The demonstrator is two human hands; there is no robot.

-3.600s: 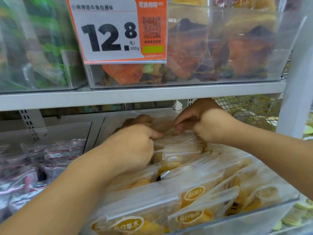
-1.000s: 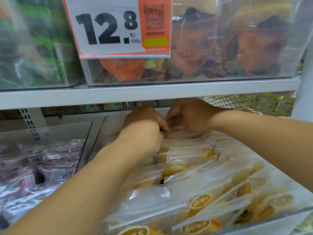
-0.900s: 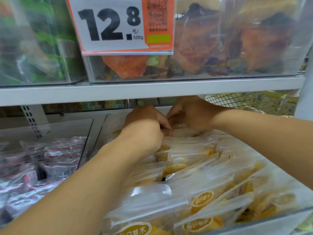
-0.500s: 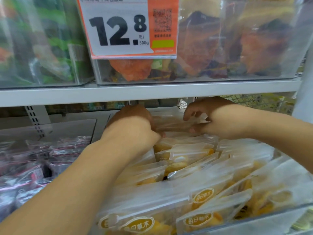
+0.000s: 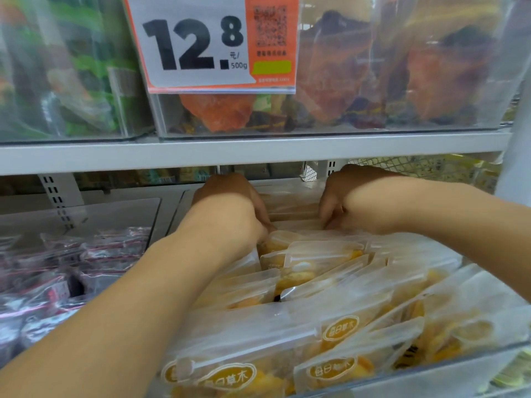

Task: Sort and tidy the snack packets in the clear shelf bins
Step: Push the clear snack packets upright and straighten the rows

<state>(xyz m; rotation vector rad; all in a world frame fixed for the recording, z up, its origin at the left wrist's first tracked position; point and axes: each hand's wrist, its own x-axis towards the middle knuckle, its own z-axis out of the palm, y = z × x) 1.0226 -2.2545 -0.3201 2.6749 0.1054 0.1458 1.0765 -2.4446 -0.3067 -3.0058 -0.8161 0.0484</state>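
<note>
Clear frosted film with yellow-orange fruit behind it fills the nearest bin (image 5: 431, 366): the snack packets (image 5: 339, 331) lie overlapped in slanting rows from its front wall back toward the rear. To the left, a lower bin holds dark packets with red print (image 5: 57, 277).

Farther in, both forearms reach to the back of the yellow stack. The left hand (image 5: 230, 205) grips one end of a packet (image 5: 290, 205) at the rear, and the right hand (image 5: 339, 196) appears to grip the other end, though its fingertips are tucked out of sight. A second ago the hands were pressed close together over the middle of that row; now they stand apart at the packet's two ends. My reading is that the rear packet is being squared flat against the back, so the back row is nearly settled and the front rows remain loose.

Above, the shelf edge (image 5: 258, 150) carries the price tag (image 5: 207, 44).
</note>
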